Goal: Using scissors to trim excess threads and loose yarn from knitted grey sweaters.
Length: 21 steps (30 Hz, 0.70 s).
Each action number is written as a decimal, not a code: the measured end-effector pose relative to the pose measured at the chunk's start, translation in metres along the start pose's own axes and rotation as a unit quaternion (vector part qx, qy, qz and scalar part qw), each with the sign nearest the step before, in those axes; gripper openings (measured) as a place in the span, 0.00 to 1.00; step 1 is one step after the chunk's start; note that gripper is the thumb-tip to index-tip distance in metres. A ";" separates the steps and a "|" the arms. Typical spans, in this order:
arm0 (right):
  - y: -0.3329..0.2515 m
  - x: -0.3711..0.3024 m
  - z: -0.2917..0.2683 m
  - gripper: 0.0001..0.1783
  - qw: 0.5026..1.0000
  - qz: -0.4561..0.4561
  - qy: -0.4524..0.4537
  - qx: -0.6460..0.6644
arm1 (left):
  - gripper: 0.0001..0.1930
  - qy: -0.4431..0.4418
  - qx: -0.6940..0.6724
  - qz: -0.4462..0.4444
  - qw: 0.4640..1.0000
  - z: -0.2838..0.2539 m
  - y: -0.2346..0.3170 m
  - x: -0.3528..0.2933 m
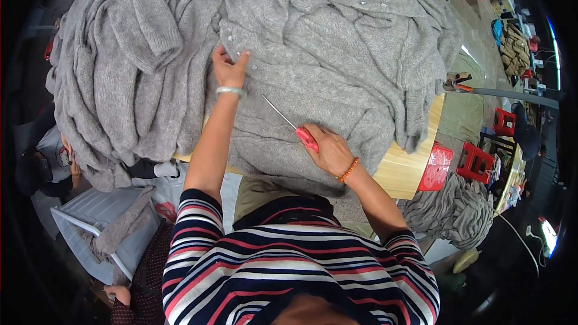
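Observation:
A grey knit cardigan [289, 78] with shiny buttons lies spread in front of me among more grey knitwear. My left hand [230, 73], with a pale bangle at the wrist, takes hold of its buttoned edge, thumb and fingers bent around the cloth. One button [239, 53] shows between thumb and fingers, and another button [254, 67] lies just right of them. In my right hand [331, 153] is a red-handled tool [306, 138] with a long thin metal point, angled up and left over the cardigan. Its exact kind cannot be made out. An orange bead bracelet circles that wrist.
Grey knits [114, 96] heap up on the left of the wooden table [400, 174]. A grey chair [90, 204] and other people are at the lower left. Red stools [475, 162] and a grey knit pile [460, 210] stand on the right.

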State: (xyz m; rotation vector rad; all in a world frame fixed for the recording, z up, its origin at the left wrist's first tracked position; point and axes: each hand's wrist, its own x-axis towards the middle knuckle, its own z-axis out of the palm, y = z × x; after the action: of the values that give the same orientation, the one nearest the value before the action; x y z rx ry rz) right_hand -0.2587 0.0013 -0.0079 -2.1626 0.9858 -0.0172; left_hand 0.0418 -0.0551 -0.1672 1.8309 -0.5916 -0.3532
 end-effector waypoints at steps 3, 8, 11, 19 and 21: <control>0.000 0.006 -0.006 0.23 1.000 -0.011 0.012 -0.009 | 0.18 -0.011 -0.131 -0.097 0.987 -0.001 -0.027 0.033; 0.000 0.025 -0.022 0.22 0.999 0.018 0.029 -0.013 | 0.04 -0.112 -0.282 -0.219 0.927 -0.002 -0.014 0.022; -0.009 0.043 -0.029 0.22 0.998 0.048 -0.023 -0.031 | 0.02 -0.139 -0.317 -0.221 0.912 -0.006 -0.008 0.006; -0.023 0.059 -0.029 0.21 0.994 0.044 -0.071 -0.074 | 0.06 -0.177 -0.353 -0.224 0.891 -0.023 -0.038 -0.009; -0.015 0.051 -0.030 0.21 0.991 0.046 -0.096 -0.083 | 0.09 -0.148 -0.419 -0.271 0.854 -0.021 -0.016 -0.015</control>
State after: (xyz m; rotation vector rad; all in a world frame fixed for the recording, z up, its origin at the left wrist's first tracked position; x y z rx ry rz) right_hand -0.2221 -0.0450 0.0089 -2.2164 1.0028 0.3201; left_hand 0.0432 -0.0259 -0.1758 1.0470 -0.0520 -1.1012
